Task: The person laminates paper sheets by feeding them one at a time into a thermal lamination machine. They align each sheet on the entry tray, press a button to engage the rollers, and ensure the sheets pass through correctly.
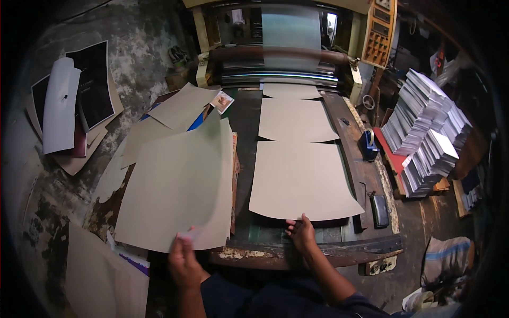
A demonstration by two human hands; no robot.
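Beige sheets of thick paper or card lie in front of me. My left hand (185,259) is at the near edge of a large beige sheet (169,191) on the left pile, its fingertips smeared by motion over the sheet and its fingers closed on the edge. That sheet bows upward along its right side. My right hand (302,233) is at the near edge of another beige sheet (305,180) on the machine bed, thumb over the edge and fingers just below it. Beyond it, a second sheet (297,119) and a third (290,91) lead to the rollers.
A roller machine (281,74) with clear film (291,32) stands ahead, its control panel (379,32) at upper right. A tape dispenser (368,146) and dark case (379,211) sit right of the sheets. Paper stacks (419,116) rise at right; loose sheets (61,106) lie left.
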